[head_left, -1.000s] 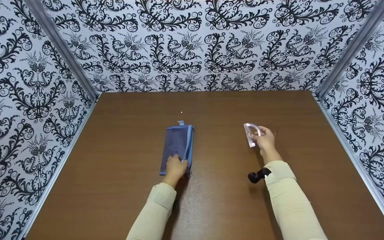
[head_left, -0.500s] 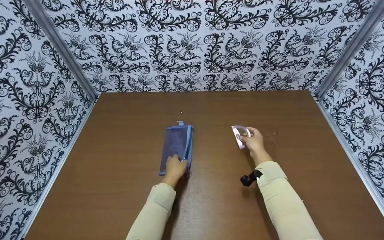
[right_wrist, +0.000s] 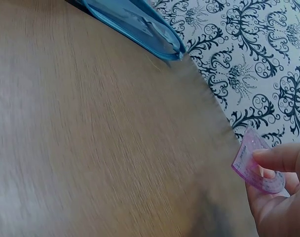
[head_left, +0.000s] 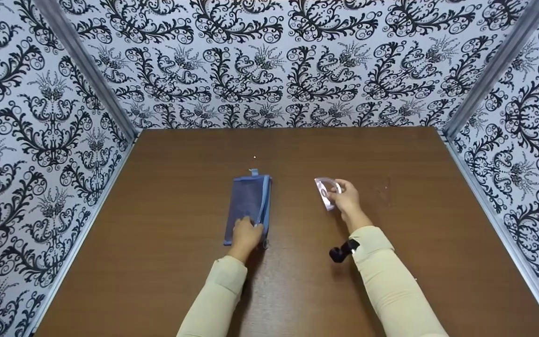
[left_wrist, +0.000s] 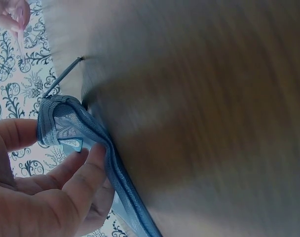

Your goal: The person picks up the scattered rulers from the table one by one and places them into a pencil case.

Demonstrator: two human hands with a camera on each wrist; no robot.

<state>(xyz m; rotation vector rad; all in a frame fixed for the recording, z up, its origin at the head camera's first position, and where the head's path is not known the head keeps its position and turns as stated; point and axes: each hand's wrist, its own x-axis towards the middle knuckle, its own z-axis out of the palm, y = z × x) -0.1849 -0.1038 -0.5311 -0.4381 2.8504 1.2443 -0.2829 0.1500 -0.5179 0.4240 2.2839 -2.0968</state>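
Observation:
A blue mesh zipper pouch [head_left: 246,199] lies on the brown table, left of the middle. My left hand [head_left: 247,236] grips its near end at the zipper side. In the left wrist view, the fingers [left_wrist: 86,180] are on the pouch's edge and its mouth gapes; a small label shows at the rim. To the right of the pouch, my right hand [head_left: 348,199] pinches a clear pinkish protractor [head_left: 324,194] by its curved side, above the table. The right wrist view shows the thumb on the face of the protractor [right_wrist: 248,163], with the pouch [right_wrist: 135,27] some way off.
A faint transparent outline [head_left: 384,191] lies on the table [head_left: 180,281] right of my right hand; its kind is hard to make out. A black wrist camera [head_left: 343,251] juts from the right sleeve. Patterned walls [head_left: 269,61] enclose the table's back and sides.
My right hand has moved left with the protractor, toward the pouch, and away from the faint outline on the table. The left hand and the pouch have stayed in place.

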